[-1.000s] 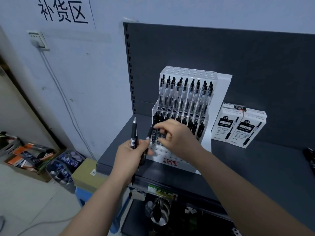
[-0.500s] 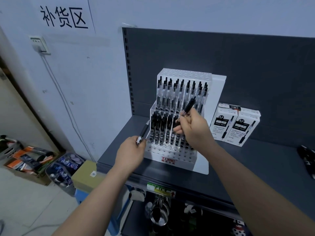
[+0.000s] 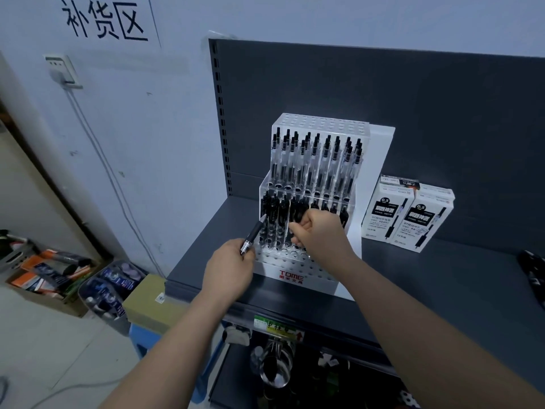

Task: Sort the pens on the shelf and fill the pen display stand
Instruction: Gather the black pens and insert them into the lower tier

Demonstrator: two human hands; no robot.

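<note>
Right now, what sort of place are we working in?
Likely a stationery shop's restocking corner. A pen display stand filled with pens sits on a dark retail shelf, boxes of pens stand beside it, and the wall sign reads "restocking area" in Chinese.

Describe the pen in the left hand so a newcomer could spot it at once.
On the grey shelf stands a white display stand. At its front left, the left hand pinches a black pen; unlike the upright racked pens, it slants, outside the holes.
</note>
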